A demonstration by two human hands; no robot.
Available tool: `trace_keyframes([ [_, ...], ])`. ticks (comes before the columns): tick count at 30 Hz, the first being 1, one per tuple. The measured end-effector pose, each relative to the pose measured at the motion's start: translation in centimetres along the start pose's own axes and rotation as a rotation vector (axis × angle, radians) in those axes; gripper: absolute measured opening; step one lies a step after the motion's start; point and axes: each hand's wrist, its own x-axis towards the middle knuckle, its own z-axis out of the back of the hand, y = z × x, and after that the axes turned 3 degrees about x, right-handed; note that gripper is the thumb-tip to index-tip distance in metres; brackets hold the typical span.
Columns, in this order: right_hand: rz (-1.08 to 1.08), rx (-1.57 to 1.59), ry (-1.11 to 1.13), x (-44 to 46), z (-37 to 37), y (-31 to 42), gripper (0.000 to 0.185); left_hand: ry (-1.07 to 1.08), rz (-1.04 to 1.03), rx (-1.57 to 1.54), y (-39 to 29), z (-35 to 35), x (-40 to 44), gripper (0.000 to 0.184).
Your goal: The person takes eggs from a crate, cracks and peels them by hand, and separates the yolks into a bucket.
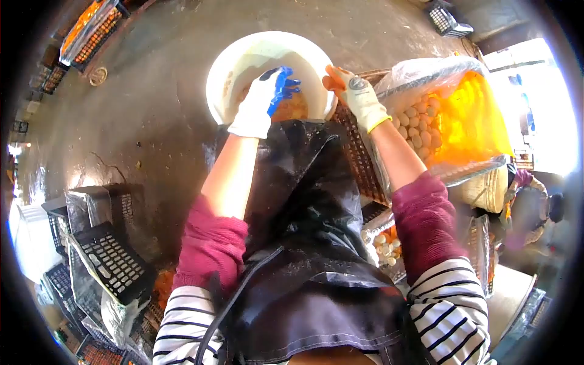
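My left hand (263, 100), in a white glove with a blue coated palm, is over the white basin (220, 73). Its blue fingers are apart and I see nothing between them. Orange-brown contents (291, 109) lie at the bottom of the basin, partly hidden by that hand. At the basin's right rim is my right hand (358, 94), in a white glove with orange fingers. Those fingers are curled together; whatever they hold, if anything, is hidden. Beside it, pale round egg-like things (418, 126) fill part of a plastic-lined crate (365, 164).
Bright orange plastic (471, 121) covers the crate's right side. Black slotted crates (112, 261) are stacked at lower left. More egg-like things (387, 246) sit beside my apron (304, 201). Another person (528, 210) is at the far right. The floor (146, 79) looks wet.
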Motion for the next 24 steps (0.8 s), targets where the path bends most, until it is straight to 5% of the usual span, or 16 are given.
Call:
trace_keyframes([
  [4,0.151,0.071,0.336,-1.5,-1.3,1.8,0.024,0.031,-0.262,0.427,0.2,-2.7,0.7,0.036],
  [7,0.34,-0.313,0.441,0.1,-2.8,0.6,0.029,0.121,-0.263,0.725,-2.4,-3.2,-1.0,0.041],
  [9,0.325,-0.343,0.418,0.3,-4.2,0.3,0.021,0.05,-0.17,0.854,-3.6,-3.9,-1.7,0.041],
  [11,0.421,-0.498,0.376,1.3,-5.1,-1.1,0.017,-0.113,-0.421,1.083,-1.1,-2.8,-1.2,0.039],
  [13,0.643,-0.983,0.208,1.8,-6.5,-1.5,0.02,-0.296,-0.613,1.266,-0.6,-2.7,-1.8,0.042],
  [16,0.657,-1.105,0.082,0.2,-7.5,-0.7,0.028,-0.299,-0.619,1.358,-1.0,-2.9,-2.5,0.042],
  [19,0.533,-0.903,0.129,0.5,-7.5,-0.6,0.026,-0.356,-0.775,1.236,-1.1,-2.7,-2.5,0.036],
  [22,0.448,-0.545,0.229,1.3,-6.2,-1.6,0.028,-0.278,-0.585,0.992,-0.3,-1.3,-0.9,0.031],
  [24,0.418,-0.396,0.261,1.2,-6.1,-1.8,0.027,-0.251,-0.661,0.827,0.6,-0.9,-0.2,0.028],
])
